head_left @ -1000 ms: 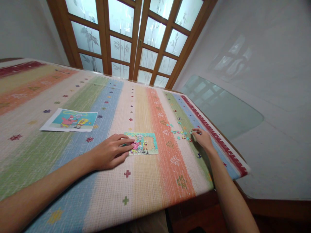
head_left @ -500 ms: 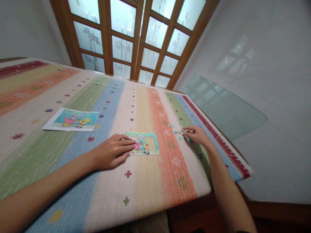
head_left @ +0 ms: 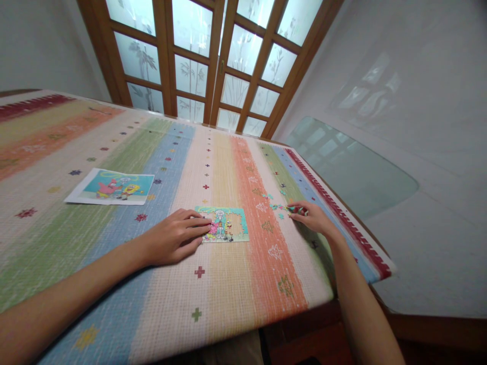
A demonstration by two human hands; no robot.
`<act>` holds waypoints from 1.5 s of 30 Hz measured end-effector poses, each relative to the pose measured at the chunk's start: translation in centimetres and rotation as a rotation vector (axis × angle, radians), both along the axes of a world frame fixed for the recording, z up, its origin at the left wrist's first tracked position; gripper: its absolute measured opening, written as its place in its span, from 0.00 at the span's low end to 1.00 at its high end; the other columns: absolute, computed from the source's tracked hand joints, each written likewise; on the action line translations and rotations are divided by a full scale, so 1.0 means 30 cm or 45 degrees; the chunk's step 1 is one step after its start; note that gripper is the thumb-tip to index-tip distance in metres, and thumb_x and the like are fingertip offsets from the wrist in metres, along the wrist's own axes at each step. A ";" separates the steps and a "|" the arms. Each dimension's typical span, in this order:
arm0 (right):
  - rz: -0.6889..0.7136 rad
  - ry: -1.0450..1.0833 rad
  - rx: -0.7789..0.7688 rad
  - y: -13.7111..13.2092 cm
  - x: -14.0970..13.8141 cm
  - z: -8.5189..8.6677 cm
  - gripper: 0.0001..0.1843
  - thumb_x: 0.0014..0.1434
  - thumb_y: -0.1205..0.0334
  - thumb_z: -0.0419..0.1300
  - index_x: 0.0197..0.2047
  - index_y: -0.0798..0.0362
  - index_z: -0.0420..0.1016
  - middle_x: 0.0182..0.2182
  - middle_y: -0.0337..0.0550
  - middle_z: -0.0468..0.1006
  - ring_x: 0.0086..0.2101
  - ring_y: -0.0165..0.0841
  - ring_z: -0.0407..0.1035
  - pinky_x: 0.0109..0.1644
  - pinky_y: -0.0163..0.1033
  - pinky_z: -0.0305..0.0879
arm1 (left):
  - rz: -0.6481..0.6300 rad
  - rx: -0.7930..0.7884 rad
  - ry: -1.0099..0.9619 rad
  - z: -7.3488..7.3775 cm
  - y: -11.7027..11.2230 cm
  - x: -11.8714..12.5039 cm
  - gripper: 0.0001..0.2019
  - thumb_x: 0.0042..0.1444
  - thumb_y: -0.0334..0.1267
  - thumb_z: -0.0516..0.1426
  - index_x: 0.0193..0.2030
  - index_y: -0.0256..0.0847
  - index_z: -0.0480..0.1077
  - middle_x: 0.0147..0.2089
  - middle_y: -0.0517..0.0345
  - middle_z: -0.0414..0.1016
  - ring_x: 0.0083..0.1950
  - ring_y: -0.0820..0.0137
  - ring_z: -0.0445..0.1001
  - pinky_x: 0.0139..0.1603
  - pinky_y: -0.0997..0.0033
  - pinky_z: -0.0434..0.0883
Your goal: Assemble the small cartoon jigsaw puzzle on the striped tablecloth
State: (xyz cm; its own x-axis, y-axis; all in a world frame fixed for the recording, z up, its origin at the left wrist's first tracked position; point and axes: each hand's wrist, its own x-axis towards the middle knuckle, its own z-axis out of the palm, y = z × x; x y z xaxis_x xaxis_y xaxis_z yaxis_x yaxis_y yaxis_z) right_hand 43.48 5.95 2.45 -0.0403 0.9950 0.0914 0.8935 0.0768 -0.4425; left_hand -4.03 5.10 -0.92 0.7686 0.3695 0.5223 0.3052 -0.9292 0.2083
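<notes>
A small jigsaw puzzle (head_left: 238, 215), partly filled in with cartoon figures and a teal border, lies on the striped tablecloth. Its right part shows a bare tan backing. My left hand (head_left: 181, 234) rests flat over the puzzle's left edge, fingers stretched out and covering that side. To the right, my right hand (head_left: 314, 218) is low over a scatter of loose jigsaw pieces (head_left: 280, 216), mostly teal. Its thumb and forefinger are apart, with colored bits showing between them; whether it touches a piece is too small to make out.
A printed cartoon picture (head_left: 114, 188) on white paper lies to the left of the puzzle. The striped tablecloth (head_left: 228, 284) covers the table, whose right edge runs beside my right forearm. A wall with a glossy panel (head_left: 353, 162) stands at the right, and glazed wooden doors (head_left: 213, 61) behind.
My right hand has shifted slightly among the loose pieces, its thumb and forefinger now farther apart. My left hand stays on the puzzle.
</notes>
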 end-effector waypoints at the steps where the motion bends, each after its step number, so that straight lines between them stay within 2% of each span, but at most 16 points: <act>1: 0.005 -0.002 -0.032 -0.002 0.001 0.004 0.19 0.51 0.56 0.66 0.46 0.51 0.85 0.32 0.44 0.81 0.28 0.34 0.67 0.35 0.40 0.67 | 0.002 0.005 0.001 0.001 0.000 0.001 0.18 0.68 0.35 0.54 0.62 0.43 0.74 0.61 0.53 0.80 0.57 0.57 0.76 0.57 0.51 0.75; 6: 0.038 -0.012 -0.127 -0.007 -0.006 0.020 0.21 0.51 0.54 0.67 0.48 0.51 0.83 0.32 0.43 0.80 0.28 0.34 0.67 0.34 0.39 0.66 | -0.002 0.032 0.001 0.006 -0.002 0.003 0.18 0.69 0.35 0.53 0.62 0.42 0.75 0.60 0.53 0.80 0.57 0.57 0.76 0.56 0.51 0.75; 14: 0.054 -0.118 0.046 0.026 -0.117 -0.003 0.18 0.60 0.52 0.64 0.50 0.51 0.84 0.34 0.47 0.80 0.30 0.36 0.70 0.38 0.41 0.67 | 0.000 0.038 -0.002 0.002 0.000 0.004 0.18 0.69 0.35 0.52 0.62 0.42 0.75 0.61 0.52 0.80 0.56 0.57 0.77 0.56 0.52 0.76; 18: 0.071 -0.194 0.083 0.043 -0.153 -0.017 0.15 0.61 0.54 0.62 0.47 0.50 0.85 0.33 0.46 0.79 0.31 0.37 0.71 0.40 0.42 0.67 | -0.011 0.038 -0.005 0.006 -0.002 0.006 0.18 0.69 0.35 0.53 0.62 0.43 0.74 0.61 0.53 0.80 0.56 0.57 0.77 0.56 0.52 0.75; 28: 0.105 -0.117 0.045 0.042 -0.105 -0.015 0.12 0.59 0.53 0.64 0.41 0.51 0.82 0.33 0.45 0.79 0.30 0.36 0.70 0.38 0.40 0.67 | -0.023 0.016 -0.028 0.002 -0.001 0.005 0.19 0.69 0.35 0.54 0.64 0.44 0.73 0.61 0.52 0.80 0.57 0.57 0.76 0.57 0.52 0.74; 35: 0.046 -0.153 0.018 0.049 -0.073 0.000 0.15 0.56 0.54 0.68 0.45 0.50 0.83 0.35 0.48 0.80 0.32 0.39 0.72 0.41 0.43 0.70 | -0.037 0.022 -0.032 0.004 -0.001 0.005 0.19 0.68 0.34 0.54 0.64 0.45 0.73 0.61 0.52 0.80 0.57 0.57 0.76 0.58 0.50 0.74; 41: 0.066 -0.140 -0.039 0.066 -0.060 0.003 0.14 0.55 0.49 0.68 0.38 0.51 0.82 0.33 0.47 0.80 0.31 0.37 0.71 0.37 0.41 0.68 | -0.044 0.027 -0.024 0.002 -0.003 0.006 0.19 0.68 0.33 0.53 0.63 0.44 0.73 0.60 0.51 0.80 0.58 0.57 0.76 0.58 0.51 0.74; 45: 0.066 -0.068 -0.102 0.083 -0.047 -0.003 0.18 0.53 0.44 0.68 0.33 0.51 0.79 0.29 0.43 0.78 0.28 0.35 0.68 0.33 0.39 0.65 | -0.017 0.081 -0.002 0.002 -0.005 0.007 0.16 0.69 0.33 0.52 0.60 0.41 0.74 0.61 0.46 0.78 0.59 0.55 0.75 0.59 0.50 0.74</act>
